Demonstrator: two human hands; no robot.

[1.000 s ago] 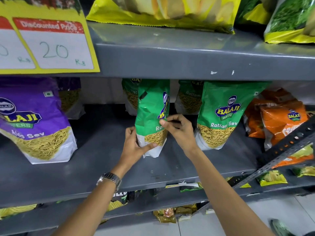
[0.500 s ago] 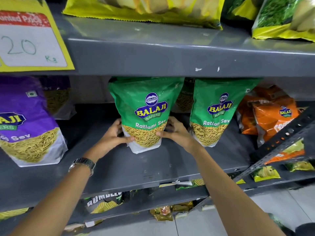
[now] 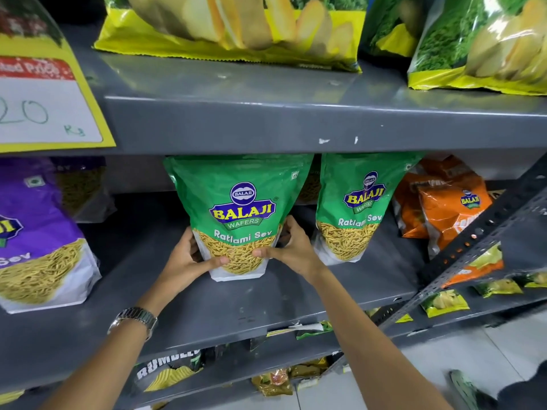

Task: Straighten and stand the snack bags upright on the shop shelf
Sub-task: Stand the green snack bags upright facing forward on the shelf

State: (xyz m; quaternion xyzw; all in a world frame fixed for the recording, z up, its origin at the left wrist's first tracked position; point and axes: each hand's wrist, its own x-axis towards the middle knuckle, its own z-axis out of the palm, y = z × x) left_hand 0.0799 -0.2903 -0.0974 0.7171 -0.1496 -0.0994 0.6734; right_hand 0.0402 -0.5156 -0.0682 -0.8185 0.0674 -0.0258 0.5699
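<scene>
Bare forearms, no sleeves — a silver, seemingly metal-link wristwatch (image 3: pixel 134 320) on the left wrist.

Snack bags on the grey shop shelf (image 3: pixel 207 309)

The green Ratlami Sev bag (image 3: pixel 239 214) stands upright, front label facing outward, its white base on the shelf. A second green Ratlami Sev bag (image 3: pixel 359 208) stands just beside it, tilted slightly. A purple Sev bag (image 3: pixel 38 241) stands well apart at one end; orange bags (image 3: pixel 444 208) lean untidily at the other.
</scene>
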